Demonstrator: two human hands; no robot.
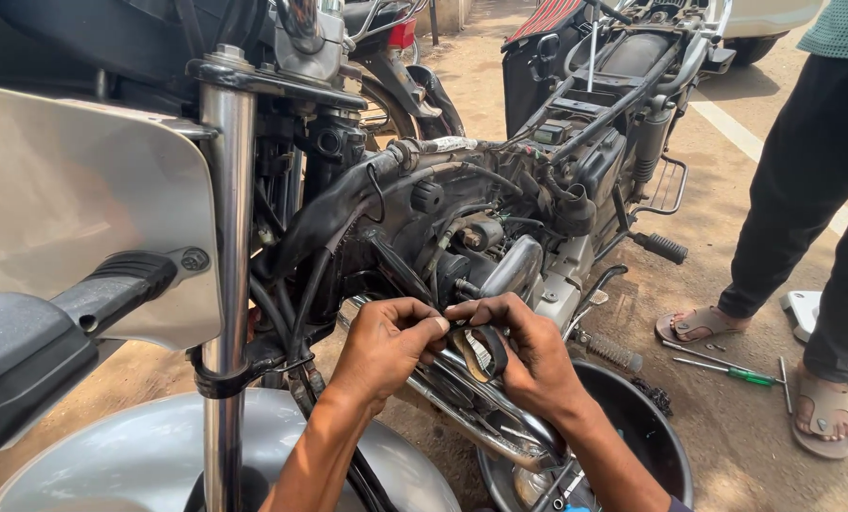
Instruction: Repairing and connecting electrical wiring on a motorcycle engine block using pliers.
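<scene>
My left hand [386, 346] and right hand [533, 356] meet low beside the stripped motorcycle [462, 228], fingers of both clamped on a small black rubber loop [485, 353], held just in front of the engine and above the chrome exhaust pipe [471, 417]. To do this well I judge both pinches should stay close together, the loop kept square and worked gently so it doesn't twist or tear. A black basin [651, 427] sits below; screwdrivers [727, 368] lie by a bystander's sandalled foot [699, 324].
</scene>
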